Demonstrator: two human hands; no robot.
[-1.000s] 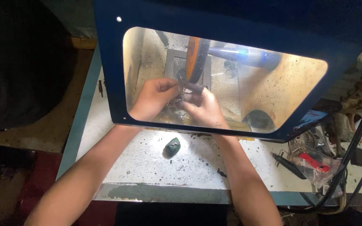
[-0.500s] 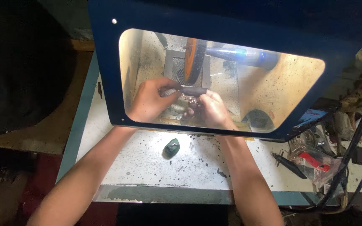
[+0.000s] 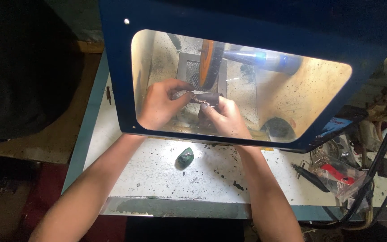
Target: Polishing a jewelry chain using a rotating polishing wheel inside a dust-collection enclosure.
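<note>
Nearest the camera, 2 bare forearms reach across a speckled white bench (image 3: 157, 179), past a small dark green lump (image 3: 185, 157) lying between them. Beyond it both hands pass under a blue hood with a clear window (image 3: 113, 89). The left hand (image 3: 160, 105) and right hand (image 3: 225, 117) meet in the lit space, each pinching 1 end of a small metal piece (image 3: 200, 97) (its exact kind is too small to tell). Its long axis runs left to right between the fingertips, about level. Just behind it, nearly touching, stands the orange wheel (image 3: 211, 62), edge-on. The right hand is slightly nearer the wheel. Loose tools (image 3: 332, 172) lie off to the right.
</note>
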